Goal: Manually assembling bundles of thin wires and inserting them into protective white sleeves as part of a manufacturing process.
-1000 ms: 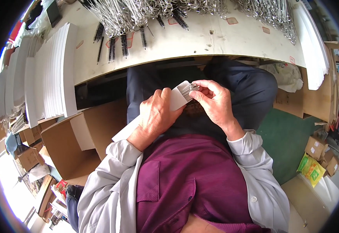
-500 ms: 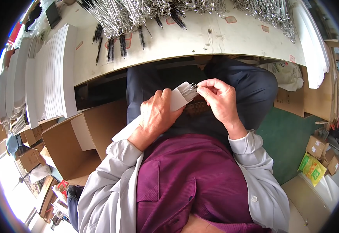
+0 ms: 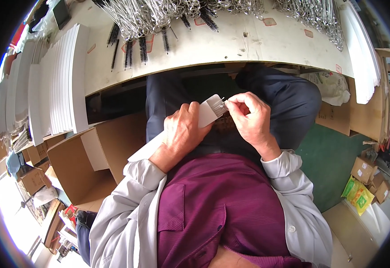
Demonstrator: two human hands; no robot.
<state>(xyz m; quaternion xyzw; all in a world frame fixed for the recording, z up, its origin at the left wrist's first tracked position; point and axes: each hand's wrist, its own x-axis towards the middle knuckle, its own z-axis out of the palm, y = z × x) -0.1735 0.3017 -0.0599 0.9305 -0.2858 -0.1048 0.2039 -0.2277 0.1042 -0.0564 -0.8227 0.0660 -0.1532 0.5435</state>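
Above my lap, my left hand (image 3: 181, 129) is wrapped round a long, narrow white box (image 3: 207, 115), which slants from my left forearm up to the right. Its upper end is open, with a flap standing up. Several thin metal wire brushes (image 3: 217, 106) stick out of that end. My right hand (image 3: 250, 119) is at the opening, thumb and forefinger pinched together on the end of the brushes; how many they grip I cannot make out. The lower part of the box is partly hidden by my left hand and sleeve.
On the table (image 3: 195, 49) ahead lies a big heap of looped wire brushes (image 3: 154, 18), some with black bristles. Flat white boxes (image 3: 61, 82) stand in a row at the left, more white boxes (image 3: 360, 53) at the right. An open cardboard carton (image 3: 81, 172) is beside my left leg.
My right fingertips have shifted slightly toward the box mouth, and the brushes sit a little deeper in it. The dark bristles seen there before no longer show. My left hand keeps its grip.
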